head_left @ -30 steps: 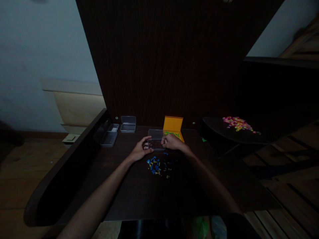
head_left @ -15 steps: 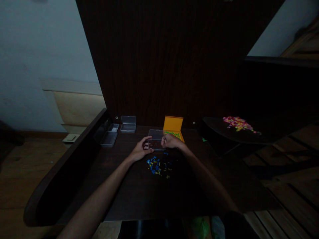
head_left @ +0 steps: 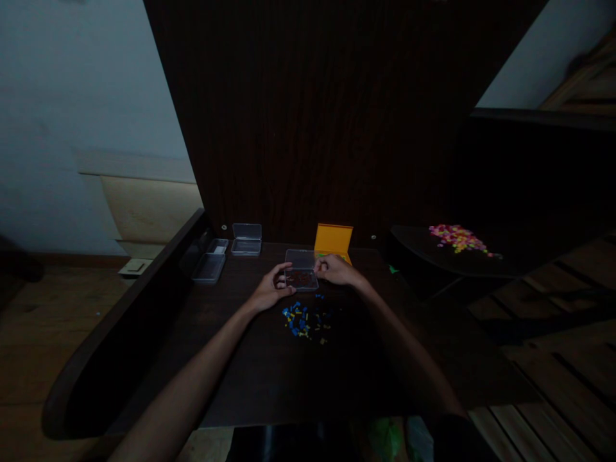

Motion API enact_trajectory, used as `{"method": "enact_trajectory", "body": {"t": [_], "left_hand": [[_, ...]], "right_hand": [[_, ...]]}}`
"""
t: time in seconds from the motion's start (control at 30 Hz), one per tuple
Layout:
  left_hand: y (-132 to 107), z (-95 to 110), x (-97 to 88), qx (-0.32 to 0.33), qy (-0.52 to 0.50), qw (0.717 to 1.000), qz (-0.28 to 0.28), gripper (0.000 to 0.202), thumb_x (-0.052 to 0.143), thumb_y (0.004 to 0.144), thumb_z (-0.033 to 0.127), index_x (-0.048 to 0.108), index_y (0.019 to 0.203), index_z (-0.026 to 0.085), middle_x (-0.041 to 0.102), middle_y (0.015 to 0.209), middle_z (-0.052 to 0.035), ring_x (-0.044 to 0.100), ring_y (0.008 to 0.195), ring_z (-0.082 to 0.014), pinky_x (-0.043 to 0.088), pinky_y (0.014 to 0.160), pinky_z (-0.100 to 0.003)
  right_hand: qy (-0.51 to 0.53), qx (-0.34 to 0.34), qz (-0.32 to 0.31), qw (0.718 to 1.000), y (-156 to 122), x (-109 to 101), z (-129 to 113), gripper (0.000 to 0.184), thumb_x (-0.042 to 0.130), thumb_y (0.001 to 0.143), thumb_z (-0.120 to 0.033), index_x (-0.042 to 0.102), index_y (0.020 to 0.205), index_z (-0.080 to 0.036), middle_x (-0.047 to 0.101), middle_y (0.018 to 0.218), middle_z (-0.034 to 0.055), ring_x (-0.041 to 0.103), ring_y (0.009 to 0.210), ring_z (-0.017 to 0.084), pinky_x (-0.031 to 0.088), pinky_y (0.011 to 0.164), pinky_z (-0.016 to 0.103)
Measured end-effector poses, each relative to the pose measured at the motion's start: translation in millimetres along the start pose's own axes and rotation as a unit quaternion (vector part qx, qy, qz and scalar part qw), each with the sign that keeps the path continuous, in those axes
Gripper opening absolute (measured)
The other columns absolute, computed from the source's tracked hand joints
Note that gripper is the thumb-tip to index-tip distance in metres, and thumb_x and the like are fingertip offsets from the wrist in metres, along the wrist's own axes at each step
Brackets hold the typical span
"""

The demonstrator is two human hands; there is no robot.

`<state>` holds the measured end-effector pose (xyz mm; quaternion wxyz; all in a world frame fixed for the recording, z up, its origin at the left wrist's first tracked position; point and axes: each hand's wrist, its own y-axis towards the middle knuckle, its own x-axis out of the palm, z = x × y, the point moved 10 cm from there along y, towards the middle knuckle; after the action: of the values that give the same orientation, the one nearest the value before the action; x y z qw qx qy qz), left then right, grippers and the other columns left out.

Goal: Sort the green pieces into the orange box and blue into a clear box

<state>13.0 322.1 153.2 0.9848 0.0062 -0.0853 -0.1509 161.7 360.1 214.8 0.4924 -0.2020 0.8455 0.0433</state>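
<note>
A small clear plastic box stands with its lid raised on the dark table, reddish-brown bits scattered over its bottom. My left hand grips the box's left side, thumb at the front corner and fingers around the edge. At the right edge, close to the lid, my right hand is closed in a pinch; what it holds, if anything, is too small to make out. An open orange case stands behind the right hand, which hides most of its green contents. Nearer me lie loose blue and yellow pieces.
Another open clear box stands at the back left, with a clear tray beside the left side panel. Pink and yellow pieces are heaped on a dark shelf at right. A tall dark panel rises behind.
My right hand has drawn back from over the box to its right edge, uncovering more of the brown bits. My left hand keeps its grip on the left side.
</note>
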Motion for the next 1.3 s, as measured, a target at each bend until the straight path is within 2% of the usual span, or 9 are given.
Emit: {"method": "enact_trajectory", "body": {"t": [0.17,0.5,0.73,0.83,0.97,1.1,1.17,1.3], "left_hand": [[0,-2,0.3,-0.004,0.015,1.0,-0.009,0.076,0.08,0.061,0.018,0.047,0.129,0.018,0.063,0.103,-0.006,0.062,0.086,-0.0136,0.053,0.083,-0.031],[1,-2,-1.4,0.003,0.024,1.0,-0.003,0.075,0.081,0.06,0.019,0.048,0.128,0.019,0.063,0.106,-0.0068,0.062,0.088,-0.0144,0.052,0.081,-0.03],[1,-2,-1.5,0.005,0.023,1.0,-0.005,0.075,0.081,0.06,0.02,0.048,0.127,0.019,0.063,0.104,-0.0059,0.062,0.088,-0.0144,0.052,0.081,-0.03],[1,-2,-0.7,0.002,0.02,1.0,-0.005,0.076,0.081,0.06,0.02,0.047,0.128,0.018,0.064,0.099,-0.0049,0.062,0.086,-0.0143,0.052,0.08,-0.031],[1,-1,-0.6,-0.005,0.019,1.0,0.0,0.076,0.081,0.06,0.018,0.047,0.128,0.018,0.064,0.099,-0.0044,0.062,0.085,-0.0129,0.052,0.081,-0.029],[0,-1,0.3,-0.004,0.018,1.0,-0.003,0.075,0.08,0.061,0.018,0.047,0.128,0.018,0.064,0.102,-0.0051,0.062,0.084,-0.0122,0.053,0.082,-0.03],[0,0,0.4,0.001,0.016,1.0,-0.005,0.074,0.08,0.061,0.019,0.048,0.127,0.019,0.063,0.108,-0.0065,0.062,0.084,-0.0122,0.053,0.082,-0.03],[1,1,-1.4,0.012,0.016,1.0,0.0,0.072,0.081,0.06,0.019,0.051,0.125,0.02,0.058,0.12,-0.0095,0.062,0.091,-0.0137,0.053,0.083,-0.03]], "right_hand": [[-0.016,-0.003,-0.006,1.0,-4,2,-1,0.008,0.062,0.071,-0.014,0.066,0.077,-0.015,0.056,0.062,-0.005,0.047,0.055,0.008,0.031,0.051,0.018],[-0.088,0.03,-0.005,0.996,3,19,2,0.017,0.067,0.07,-0.014,0.063,0.086,-0.018,0.063,0.076,-0.0007,0.055,0.067,0.012,0.033,0.054,0.02],[-0.086,0.047,-0.014,0.995,1,21,2,0.023,0.071,0.067,-0.015,0.061,0.087,-0.018,0.063,0.078,-0.0004,0.055,0.067,0.012,0.032,0.053,0.02],[-0.086,0.045,-0.006,0.995,-1,18,0,0.017,0.067,0.07,-0.014,0.06,0.085,-0.018,0.063,0.078,0.0001,0.055,0.069,0.012,0.033,0.054,0.021],[-0.068,0.01,0.024,0.997,-5,9,-4,0.007,0.061,0.075,-0.015,0.059,0.082,-0.017,0.062,0.075,0.0,0.054,0.067,0.011,0.033,0.057,0.02],[-0.028,-0.041,0.053,0.997,-15,0,1,0.01,0.055,0.076,-0.01,0.059,0.084,-0.016,0.06,0.071,-0.0013,0.053,0.063,0.01,0.035,0.058,0.02],[-0.016,-0.063,0.037,0.997,-23,4,6,0.01,0.054,0.076,-0.01,0.06,0.082,-0.016,0.06,0.07,-0.0016,0.052,0.062,0.01,0.036,0.057,0.02],[-0.019,-0.087,-0.036,0.995,-39,25,15,0.007,0.058,0.076,-0.013,0.063,0.08,-0.015,0.061,0.071,-0.0012,0.052,0.061,0.01,0.037,0.056,0.019]]}}
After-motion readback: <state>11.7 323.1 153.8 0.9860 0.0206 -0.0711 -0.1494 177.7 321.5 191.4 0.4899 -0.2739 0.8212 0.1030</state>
